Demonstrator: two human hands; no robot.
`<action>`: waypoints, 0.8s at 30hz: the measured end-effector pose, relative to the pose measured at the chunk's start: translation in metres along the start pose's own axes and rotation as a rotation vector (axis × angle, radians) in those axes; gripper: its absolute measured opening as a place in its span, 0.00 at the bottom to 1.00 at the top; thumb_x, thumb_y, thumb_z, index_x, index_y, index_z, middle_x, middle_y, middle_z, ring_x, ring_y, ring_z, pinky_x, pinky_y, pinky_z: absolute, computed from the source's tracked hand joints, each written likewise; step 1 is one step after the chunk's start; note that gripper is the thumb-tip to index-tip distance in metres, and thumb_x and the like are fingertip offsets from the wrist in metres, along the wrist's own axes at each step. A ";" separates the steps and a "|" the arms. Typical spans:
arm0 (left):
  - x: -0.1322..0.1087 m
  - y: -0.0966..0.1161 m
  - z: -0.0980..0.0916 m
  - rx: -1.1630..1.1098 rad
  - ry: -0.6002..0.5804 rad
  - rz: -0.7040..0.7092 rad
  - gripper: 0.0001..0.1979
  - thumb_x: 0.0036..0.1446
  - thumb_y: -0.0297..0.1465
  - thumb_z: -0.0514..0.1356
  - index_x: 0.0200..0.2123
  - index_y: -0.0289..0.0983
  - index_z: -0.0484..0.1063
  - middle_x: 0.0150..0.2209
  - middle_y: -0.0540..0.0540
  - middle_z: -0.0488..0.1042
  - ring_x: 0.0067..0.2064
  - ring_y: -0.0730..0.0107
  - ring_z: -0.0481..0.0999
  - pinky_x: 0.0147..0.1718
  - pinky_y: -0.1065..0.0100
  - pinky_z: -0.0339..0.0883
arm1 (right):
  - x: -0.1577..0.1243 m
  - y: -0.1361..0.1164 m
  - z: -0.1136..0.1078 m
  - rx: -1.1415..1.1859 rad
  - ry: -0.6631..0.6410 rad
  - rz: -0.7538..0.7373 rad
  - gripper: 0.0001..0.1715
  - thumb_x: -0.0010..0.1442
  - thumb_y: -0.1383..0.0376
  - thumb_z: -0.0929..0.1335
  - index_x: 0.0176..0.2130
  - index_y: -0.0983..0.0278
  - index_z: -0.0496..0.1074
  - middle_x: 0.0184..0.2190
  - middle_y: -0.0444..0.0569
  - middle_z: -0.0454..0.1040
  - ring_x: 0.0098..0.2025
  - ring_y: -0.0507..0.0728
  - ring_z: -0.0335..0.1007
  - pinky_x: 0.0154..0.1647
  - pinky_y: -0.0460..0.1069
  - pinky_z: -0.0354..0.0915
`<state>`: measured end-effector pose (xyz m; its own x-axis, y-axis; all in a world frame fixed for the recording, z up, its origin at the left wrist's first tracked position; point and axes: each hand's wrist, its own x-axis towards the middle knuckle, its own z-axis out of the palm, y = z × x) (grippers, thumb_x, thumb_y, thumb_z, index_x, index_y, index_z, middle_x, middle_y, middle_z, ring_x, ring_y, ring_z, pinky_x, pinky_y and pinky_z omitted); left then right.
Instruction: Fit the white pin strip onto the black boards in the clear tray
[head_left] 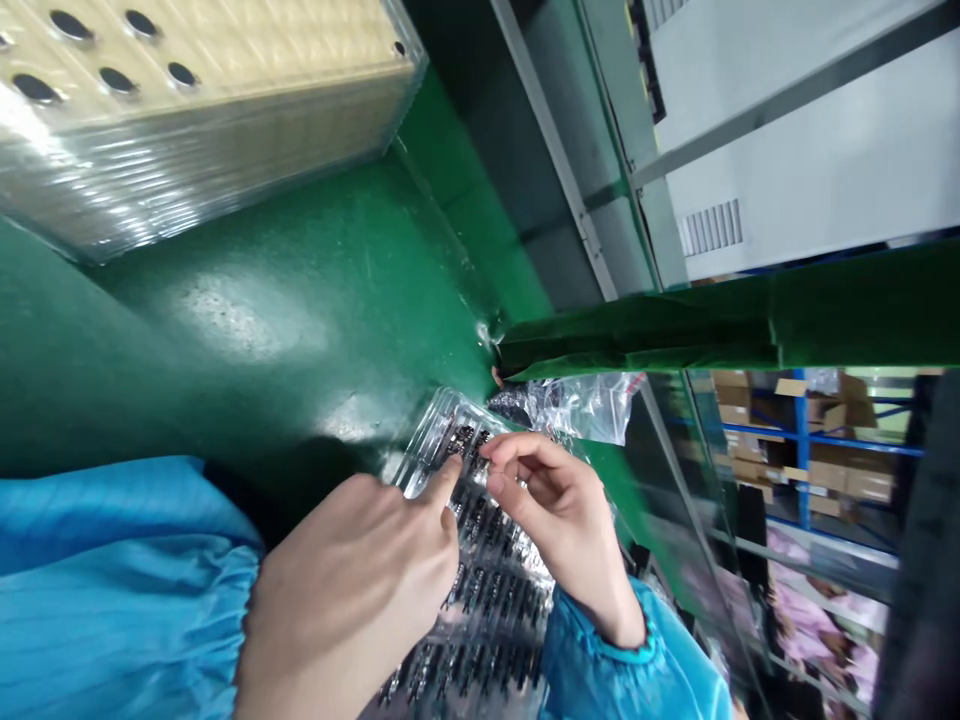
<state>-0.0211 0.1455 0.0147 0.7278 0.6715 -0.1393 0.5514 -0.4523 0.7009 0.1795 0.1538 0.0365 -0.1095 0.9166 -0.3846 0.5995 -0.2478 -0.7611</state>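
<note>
A clear plastic tray holds rows of small dark metal parts, too blurred for me to name. Over its near left side lies my left hand, back upward. The index finger is stretched out, its tip at the parts in the upper rows; the other fingers are mostly hidden beneath. Just to the right, my right hand is above the same rows, thumb and index fingertip brought close together in a pinch. Whatever small thing may be between them cannot be made out. Both arms wear blue sleeves with elastic cuffs.
A tall stack of clear trays stands at the upper left on the green tabletop. Beyond my right hand lie a clear plastic bag and a green-covered bar. Shelves with cardboard boxes and people in pink are farther right.
</note>
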 end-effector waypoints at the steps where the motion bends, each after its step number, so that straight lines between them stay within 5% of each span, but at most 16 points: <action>1: 0.001 0.000 -0.001 0.054 -0.037 0.010 0.11 0.54 0.19 0.55 0.34 0.31 0.78 0.53 0.32 0.74 0.25 0.64 0.74 0.24 0.64 0.62 | 0.000 -0.001 0.000 0.015 -0.008 0.003 0.07 0.61 0.63 0.71 0.41 0.62 0.72 0.42 0.49 0.75 0.38 0.53 0.71 0.40 0.48 0.69; 10: 0.001 0.000 -0.004 0.099 -0.110 0.032 0.13 0.54 0.19 0.52 0.34 0.35 0.76 0.51 0.39 0.75 0.28 0.61 0.76 0.25 0.62 0.66 | 0.002 -0.008 0.003 0.077 -0.032 -0.049 0.09 0.62 0.60 0.71 0.36 0.63 0.70 0.34 0.46 0.72 0.33 0.52 0.68 0.34 0.48 0.68; 15: -0.003 -0.003 0.000 0.052 0.013 0.053 0.13 0.61 0.25 0.49 0.38 0.38 0.73 0.54 0.43 0.72 0.32 0.59 0.76 0.30 0.58 0.65 | 0.026 -0.028 0.011 -0.268 0.269 -0.252 0.16 0.68 0.57 0.65 0.31 0.63 0.68 0.22 0.40 0.67 0.23 0.49 0.62 0.27 0.46 0.62; 17: -0.003 -0.003 -0.002 -0.027 0.014 0.038 0.11 0.64 0.29 0.49 0.37 0.40 0.71 0.47 0.48 0.75 0.31 0.62 0.74 0.30 0.59 0.62 | 0.037 -0.031 0.011 -0.477 0.348 -0.323 0.19 0.70 0.58 0.62 0.29 0.63 0.68 0.20 0.40 0.65 0.22 0.50 0.61 0.27 0.46 0.61; 19: -0.001 -0.003 -0.005 -0.113 -0.031 0.005 0.10 0.65 0.32 0.50 0.34 0.42 0.69 0.34 0.53 0.74 0.28 0.65 0.71 0.30 0.61 0.58 | 0.041 -0.030 0.006 -0.544 0.250 -0.328 0.10 0.69 0.63 0.62 0.40 0.62 0.71 0.30 0.44 0.73 0.28 0.51 0.68 0.31 0.47 0.65; 21: 0.000 -0.003 -0.007 -0.201 -0.070 -0.022 0.10 0.66 0.34 0.50 0.34 0.43 0.69 0.28 0.55 0.71 0.29 0.66 0.70 0.30 0.63 0.56 | 0.033 -0.028 -0.001 -0.517 0.170 -0.301 0.16 0.67 0.65 0.64 0.54 0.61 0.67 0.41 0.47 0.75 0.34 0.53 0.71 0.35 0.48 0.68; 24: 0.000 -0.003 -0.009 -0.328 -0.052 -0.021 0.11 0.68 0.36 0.50 0.37 0.45 0.72 0.31 0.56 0.74 0.32 0.69 0.71 0.34 0.65 0.57 | 0.004 -0.031 -0.011 -0.439 0.123 -0.303 0.10 0.68 0.65 0.64 0.48 0.61 0.71 0.36 0.45 0.76 0.34 0.53 0.72 0.36 0.49 0.69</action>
<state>-0.0261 0.1524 0.0190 0.7426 0.6435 -0.1857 0.4121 -0.2204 0.8841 0.1696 0.1682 0.0644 -0.2511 0.9630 -0.0983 0.8329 0.1632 -0.5288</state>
